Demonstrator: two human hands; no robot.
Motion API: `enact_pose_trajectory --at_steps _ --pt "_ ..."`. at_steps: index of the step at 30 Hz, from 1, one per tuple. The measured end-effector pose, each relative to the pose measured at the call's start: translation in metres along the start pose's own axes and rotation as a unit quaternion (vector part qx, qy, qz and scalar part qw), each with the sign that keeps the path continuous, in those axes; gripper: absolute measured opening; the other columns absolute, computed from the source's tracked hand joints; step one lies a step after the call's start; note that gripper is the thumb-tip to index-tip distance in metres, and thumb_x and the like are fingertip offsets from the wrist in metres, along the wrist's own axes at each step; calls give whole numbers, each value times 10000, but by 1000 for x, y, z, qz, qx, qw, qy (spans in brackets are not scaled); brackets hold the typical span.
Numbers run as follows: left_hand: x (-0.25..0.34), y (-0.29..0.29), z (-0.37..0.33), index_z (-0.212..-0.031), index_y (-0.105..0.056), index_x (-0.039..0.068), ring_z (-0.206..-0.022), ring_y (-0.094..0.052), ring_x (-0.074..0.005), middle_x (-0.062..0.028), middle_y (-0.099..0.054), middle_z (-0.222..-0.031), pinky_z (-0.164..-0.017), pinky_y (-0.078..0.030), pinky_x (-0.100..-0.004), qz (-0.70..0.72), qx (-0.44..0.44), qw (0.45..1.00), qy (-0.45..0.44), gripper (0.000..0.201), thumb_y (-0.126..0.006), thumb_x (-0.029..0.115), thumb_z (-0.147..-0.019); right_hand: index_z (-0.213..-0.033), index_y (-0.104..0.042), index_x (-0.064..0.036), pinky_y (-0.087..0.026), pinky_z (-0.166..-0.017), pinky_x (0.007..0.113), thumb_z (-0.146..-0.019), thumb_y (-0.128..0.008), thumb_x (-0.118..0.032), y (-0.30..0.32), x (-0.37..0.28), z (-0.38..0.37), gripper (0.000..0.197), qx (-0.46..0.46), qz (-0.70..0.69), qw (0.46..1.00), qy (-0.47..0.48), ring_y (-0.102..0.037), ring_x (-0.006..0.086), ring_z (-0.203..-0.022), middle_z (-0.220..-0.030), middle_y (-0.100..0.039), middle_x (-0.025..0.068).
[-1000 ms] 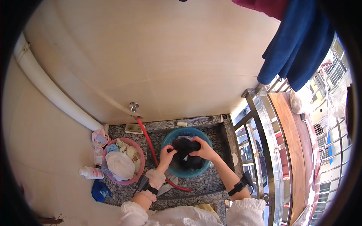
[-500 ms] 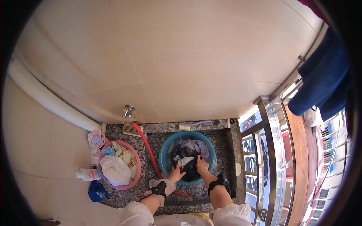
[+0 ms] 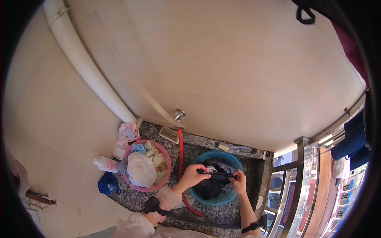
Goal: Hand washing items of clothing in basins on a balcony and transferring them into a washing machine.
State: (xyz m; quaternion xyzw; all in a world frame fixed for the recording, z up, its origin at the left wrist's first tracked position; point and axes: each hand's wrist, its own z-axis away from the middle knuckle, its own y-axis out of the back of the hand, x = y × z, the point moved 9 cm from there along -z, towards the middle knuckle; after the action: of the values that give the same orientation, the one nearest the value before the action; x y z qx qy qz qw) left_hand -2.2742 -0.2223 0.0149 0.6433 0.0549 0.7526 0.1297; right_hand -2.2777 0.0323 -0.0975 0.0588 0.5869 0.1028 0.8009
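My left hand (image 3: pixel 192 177) and my right hand (image 3: pixel 239 183) are above a blue basin (image 3: pixel 196 195). Both pinch a dark, wet-looking piece of cloth (image 3: pixel 217 174), drawn out in a narrow band between them. What sort of garment it is I cannot tell. Below it, the basin holds dark cloth (image 3: pixel 209 190) in water, with some grey cloth at the far side. A white patch of cloth shows just behind the stretched band. A black strap device (image 3: pixel 152 204) sits on my left forearm, and another black band (image 3: pixel 251 227) circles my right one.
The basin stands in a granite sink (image 3: pixel 254 186). A red hose (image 3: pixel 181 148) runs from the tap (image 3: pixel 179 115) past it. Left are a pink basin (image 3: pixel 169 166) of laundry, a white bottle (image 3: pixel 106 164) and a blue cloth (image 3: pixel 108 183). A brush (image 3: pixel 234 147) lies behind; metal railing (image 3: pixel 291 186) stands right.
Both hands have risen from inside the basin and now stretch dark cloth between them. The view has turned, shifting the sink and basins to the right.
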Motion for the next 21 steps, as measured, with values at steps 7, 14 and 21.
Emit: enact_pose_trajectory --at_steps 7,14,21 --pt "-182 -89 36 -1060 -561 67 -995 -581 -378 -190 -614 -1004 -844 -455 -431 -127 -72 988 55 501 -798 236 -653 -889 -681 -95 -501 -721 429 -705 -599 -55 -69 -16 -32 206 -70 463 880 77 -625 373 -863 -932 -656 185" --pt "-199 -85 78 -1312 -317 125 -1074 -521 -447 -260 -537 -1126 -886 -429 -482 -41 -8 997 59 783 -772 147 -676 -978 -607 -13 -490 -796 415 -765 -523 9 -279 -194 -39 230 -202 269 849 407 -581 382 -968 -1038 -579 202" --pt "-195 -78 106 -1396 -261 126 -965 -613 -306 -242 -527 -1200 -749 -502 -355 12 -73 996 58 786 -708 65 -753 -1414 -312 -99 -489 -861 423 -780 -630 -125 -379 -141 -125 709 44 604 699 379 -471 447 -1151 -1249 -465 244"
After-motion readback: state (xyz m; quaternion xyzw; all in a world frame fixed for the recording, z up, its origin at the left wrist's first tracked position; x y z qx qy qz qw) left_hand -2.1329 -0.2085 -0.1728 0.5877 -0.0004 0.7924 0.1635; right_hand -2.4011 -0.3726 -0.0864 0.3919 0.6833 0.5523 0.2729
